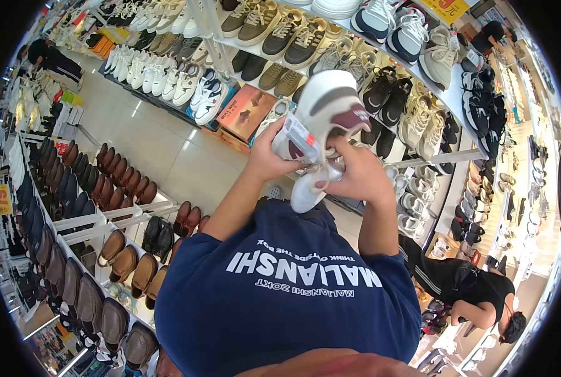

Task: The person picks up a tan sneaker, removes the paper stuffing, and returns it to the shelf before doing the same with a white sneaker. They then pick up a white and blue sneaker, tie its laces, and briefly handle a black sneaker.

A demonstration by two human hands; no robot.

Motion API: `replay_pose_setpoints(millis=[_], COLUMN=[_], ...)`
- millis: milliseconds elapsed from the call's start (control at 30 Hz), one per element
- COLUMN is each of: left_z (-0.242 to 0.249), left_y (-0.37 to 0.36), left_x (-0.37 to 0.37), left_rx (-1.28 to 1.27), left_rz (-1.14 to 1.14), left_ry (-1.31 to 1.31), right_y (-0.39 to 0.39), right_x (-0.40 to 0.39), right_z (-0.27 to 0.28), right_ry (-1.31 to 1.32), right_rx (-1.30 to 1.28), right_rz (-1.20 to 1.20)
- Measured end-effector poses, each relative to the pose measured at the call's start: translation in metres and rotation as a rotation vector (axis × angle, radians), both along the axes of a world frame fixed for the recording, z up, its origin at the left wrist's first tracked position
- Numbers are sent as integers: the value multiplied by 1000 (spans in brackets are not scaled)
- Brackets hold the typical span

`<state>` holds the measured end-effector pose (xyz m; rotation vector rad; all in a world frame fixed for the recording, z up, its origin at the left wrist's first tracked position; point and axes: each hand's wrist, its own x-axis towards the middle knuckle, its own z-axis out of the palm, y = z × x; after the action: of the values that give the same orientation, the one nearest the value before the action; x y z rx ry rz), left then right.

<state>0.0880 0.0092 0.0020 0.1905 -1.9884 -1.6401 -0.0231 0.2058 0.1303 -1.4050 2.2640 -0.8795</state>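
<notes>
A white and beige sneaker with maroon patches (330,97) is held up in front of my chest, its toe and sole edge pointing away from me. A second white shoe (307,193) hangs close below it, toe toward me; the two look like a pair. My left hand (273,151) is closed around the left side of the sneakers, beside a white and red price tag (301,136). My right hand (361,171) grips them from the right, its fingers at the opening and its thumb by the laces (321,176). Parts of both shoes are hidden by my fingers.
Shelves of sneakers (293,38) stand just ahead, with an orange shoe box (247,112) on a lower level. Racks of brown and black leather shoes (126,261) run along the left. A tiled aisle (161,141) lies between. A person in black (462,283) is at the right.
</notes>
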Motion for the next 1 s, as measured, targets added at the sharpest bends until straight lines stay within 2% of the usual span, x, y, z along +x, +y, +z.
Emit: replay_pose_setpoints(millis=[67,167,300,367,400,467,700,800,1000], left_z=[-29,-43,-23,-14,-20,-33,11,26,39], left_y=[-4,-2,12,18,15,22,33,40,59], left_x=[0,0,-3,-6,-9,-16,-39,-48,-56], left_rx=[264,686,1258,1241,1197,1146,816,704,553], left_rz=[-121,-313,-472,-588,-627,-606,-536,-503,-471], left_ry=[41,160,149,200,116,108,182,220,234], right_y=[-2,1,11,18,22,33,72,82,105], right_x=[3,3,-1,1,0,1,2,5,-3], right_z=[13,15,10,14,16,13,15,19,27], right_ry=[10,75,218,208,207,197,65,128,-88], right_rx=[-3,4,42,64,75,60,89,31,4], right_rz=[46,121,163,152,143,124,41,-50,-146])
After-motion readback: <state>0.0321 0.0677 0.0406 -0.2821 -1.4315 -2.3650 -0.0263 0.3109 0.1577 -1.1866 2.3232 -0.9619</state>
